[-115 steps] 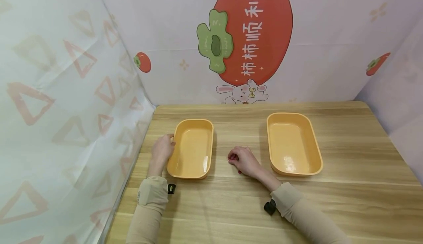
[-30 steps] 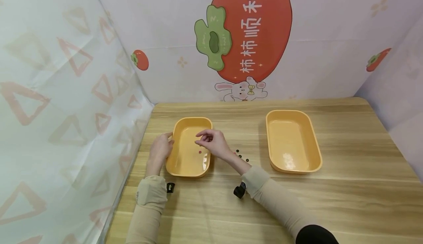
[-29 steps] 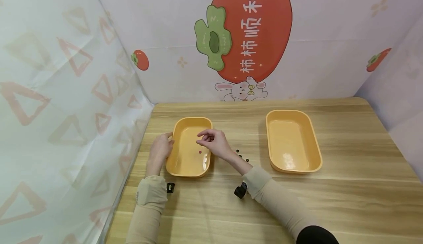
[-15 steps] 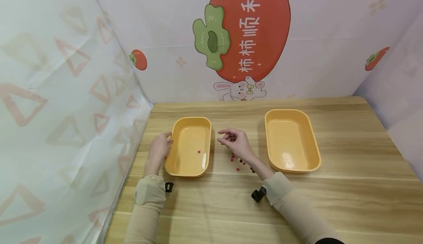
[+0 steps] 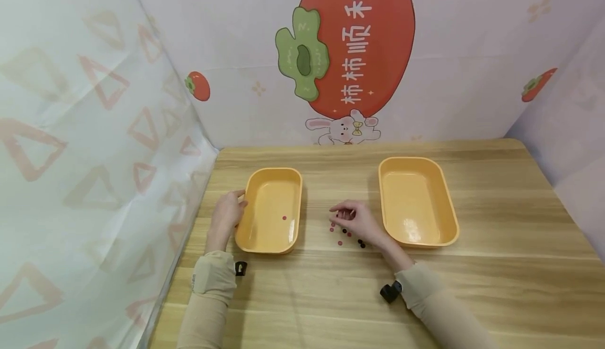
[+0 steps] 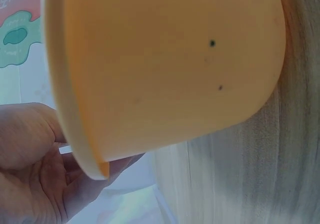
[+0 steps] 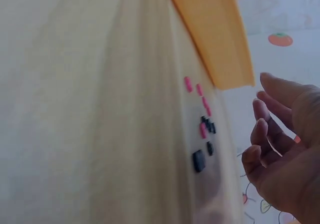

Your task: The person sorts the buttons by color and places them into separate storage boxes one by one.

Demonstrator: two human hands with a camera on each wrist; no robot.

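Loosely parted, right fingers point(image 5: 348, 205) hover near discs point(image 5: 348, 234) between right tray point(image 5: 416, 207) and left tray point(image 5: 267, 228), which left fingers point(image 5: 238, 195) grip.

White Chinese characters point(image 5: 357, 44), turned sideways, read 柿柿顺利 on the large red persimmon point(image 5: 389, 49) printed on the wall point(image 5: 463, 33). Small lettering point(image 5: 194, 281) on the left cuff point(image 5: 215, 273) is illegible.

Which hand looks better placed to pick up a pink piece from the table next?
Probably the right hand: it is beside the loose pink pieces, seemingly holding nothing. The left hand holds the left tray, which lies between it and those pieces.
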